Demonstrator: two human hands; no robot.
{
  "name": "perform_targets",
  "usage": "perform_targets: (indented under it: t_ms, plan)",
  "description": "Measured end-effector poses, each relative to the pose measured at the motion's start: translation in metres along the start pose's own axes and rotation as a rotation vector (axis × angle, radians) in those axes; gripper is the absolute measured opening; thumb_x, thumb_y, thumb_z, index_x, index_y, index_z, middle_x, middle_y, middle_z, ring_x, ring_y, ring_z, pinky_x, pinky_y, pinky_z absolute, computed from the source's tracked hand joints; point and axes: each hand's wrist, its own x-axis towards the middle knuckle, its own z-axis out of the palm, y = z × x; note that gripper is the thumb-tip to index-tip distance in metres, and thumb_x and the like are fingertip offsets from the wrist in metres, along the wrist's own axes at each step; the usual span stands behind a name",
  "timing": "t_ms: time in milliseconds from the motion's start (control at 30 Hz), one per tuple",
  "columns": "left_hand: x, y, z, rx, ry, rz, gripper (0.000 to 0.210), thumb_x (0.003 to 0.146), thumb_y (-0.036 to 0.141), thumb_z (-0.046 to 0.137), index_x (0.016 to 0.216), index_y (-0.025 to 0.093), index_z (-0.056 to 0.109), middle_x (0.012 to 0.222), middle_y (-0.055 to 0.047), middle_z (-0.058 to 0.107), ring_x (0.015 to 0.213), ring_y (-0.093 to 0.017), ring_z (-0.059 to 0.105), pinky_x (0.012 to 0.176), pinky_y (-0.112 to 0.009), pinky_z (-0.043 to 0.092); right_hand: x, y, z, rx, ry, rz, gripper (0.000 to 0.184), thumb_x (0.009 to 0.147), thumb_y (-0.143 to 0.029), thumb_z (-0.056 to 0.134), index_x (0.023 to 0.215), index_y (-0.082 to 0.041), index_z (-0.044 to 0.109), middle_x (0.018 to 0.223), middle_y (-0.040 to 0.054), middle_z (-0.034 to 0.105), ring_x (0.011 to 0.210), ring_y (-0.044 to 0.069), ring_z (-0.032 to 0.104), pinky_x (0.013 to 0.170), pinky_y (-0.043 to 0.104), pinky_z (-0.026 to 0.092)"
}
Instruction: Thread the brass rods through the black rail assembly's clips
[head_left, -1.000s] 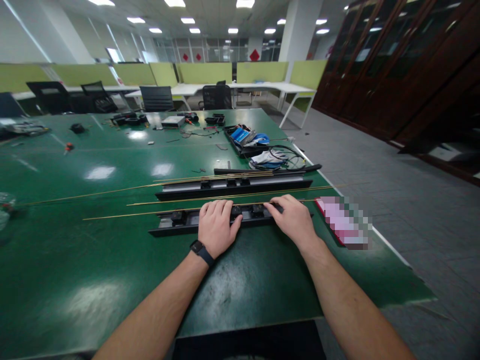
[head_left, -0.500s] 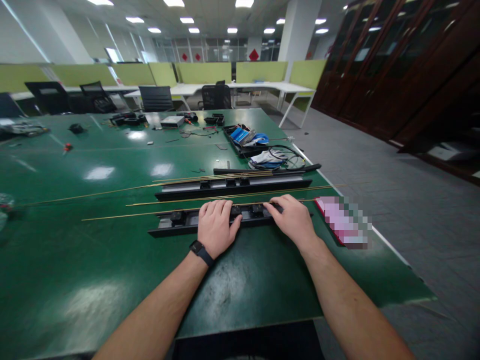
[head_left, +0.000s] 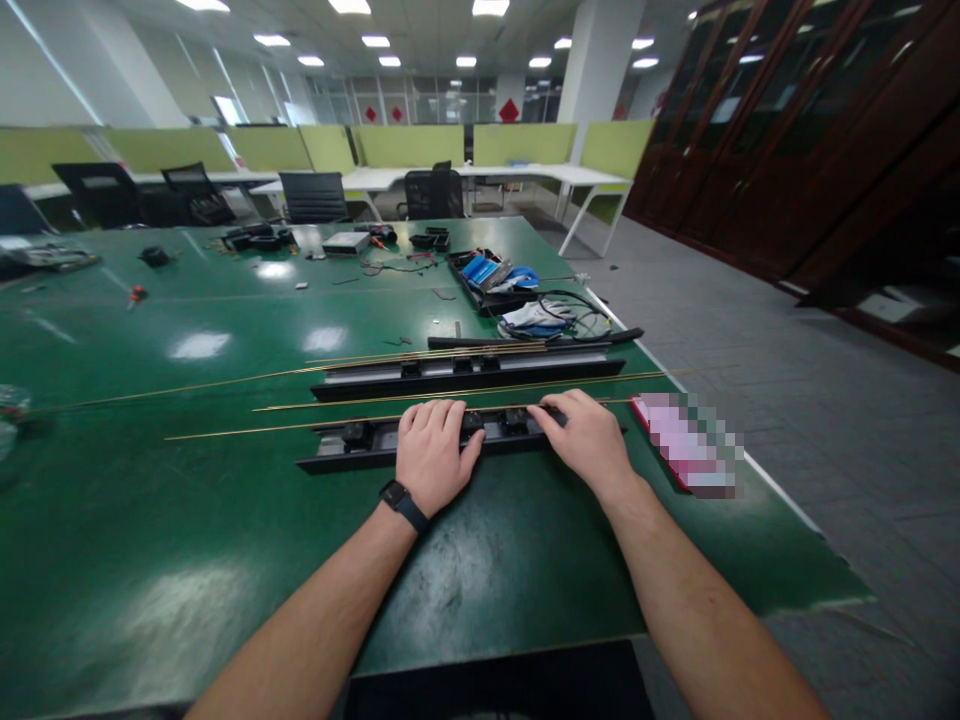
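A black channel with a grey inner face [head_left: 330,465] lies across the green table in front of me, several black blocks [head_left: 514,418] seated along it. My left hand [head_left: 435,450], with a dark watch on its wrist, is wrapped over the middle of this channel, fingers together over its far edge and thumb by a block. A thin brass-coloured rod [head_left: 240,433] runs along the channel's far edge and passes beneath both hands. Near the right end, my right hand [head_left: 589,440] pinches at the rod; its fingertips are partly hidden.
Behind lies a second black channel [head_left: 525,380] with more brass rods [head_left: 345,403] around it. Beyond are a black strip [head_left: 637,334], gloves [head_left: 536,317] and a black tray [head_left: 469,290] of blue items. A red-edged, blurred-out object [head_left: 675,440] lies right, near the table edge.
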Motion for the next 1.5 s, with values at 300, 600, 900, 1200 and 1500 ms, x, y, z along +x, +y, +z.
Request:
perform_targets:
  t_ms: [300, 600, 900, 1200, 1500]
  plan:
    - [0.0002, -0.0004, 0.0007, 0.015, -0.003, 0.002, 0.037, 0.101, 0.044, 0.056, 0.128, 0.020, 0.064, 0.127, -0.014, 0.071, 0.120, -0.032, 0.062, 0.108, -0.049, 0.038, 0.0005, -0.0006, -0.0002, -0.001, -0.005, -0.002, 0.027, 0.099, -0.044, 0.064, 0.103, -0.022, 0.079, 0.102, 0.0069, 0.076, 0.096, 0.023, 0.072, 0.090, 0.036, 0.054]
    - [0.0003, 0.0000, -0.0001, 0.014, 0.002, 0.003, 0.036, 0.101, 0.044, 0.057, 0.128, 0.020, 0.063, 0.126, -0.013, 0.071, 0.119, -0.032, 0.062, 0.107, -0.049, 0.039, 0.0001, -0.0014, -0.0005, 0.002, 0.001, 0.002, 0.027, 0.099, -0.045, 0.064, 0.103, -0.023, 0.079, 0.102, 0.0066, 0.076, 0.095, 0.024, 0.072, 0.088, 0.036, 0.054]
    - [0.0003, 0.0001, -0.0004, 0.003, 0.003, 0.001, 0.036, 0.101, 0.043, 0.056, 0.128, 0.021, 0.064, 0.126, -0.013, 0.072, 0.119, -0.032, 0.062, 0.107, -0.049, 0.039, 0.0005, -0.0011, -0.0004, -0.006, -0.001, 0.004, 0.028, 0.099, -0.046, 0.062, 0.104, -0.023, 0.079, 0.103, 0.0073, 0.077, 0.096, 0.024, 0.072, 0.088, 0.037, 0.054]
    - [0.0004, -0.0003, 0.0000, 0.009, 0.002, 0.003, 0.037, 0.102, 0.044, 0.055, 0.128, 0.020, 0.064, 0.126, -0.014, 0.071, 0.119, -0.032, 0.062, 0.108, -0.050, 0.039, 0.0002, 0.0010, 0.0015, -0.003, 0.002, -0.005, 0.029, 0.099, -0.046, 0.062, 0.104, -0.023, 0.079, 0.103, 0.0069, 0.076, 0.096, 0.024, 0.072, 0.090, 0.037, 0.054]
    - [0.0003, -0.0002, 0.0004, 0.005, 0.002, 0.001, 0.036, 0.101, 0.044, 0.056, 0.128, 0.021, 0.064, 0.126, -0.014, 0.071, 0.119, -0.033, 0.062, 0.108, -0.050, 0.039, 0.0007, -0.0002, 0.0009, 0.003, 0.004, 0.000, 0.028, 0.099, -0.046, 0.062, 0.103, -0.023, 0.079, 0.103, 0.0072, 0.077, 0.096, 0.024, 0.072, 0.089, 0.037, 0.055]
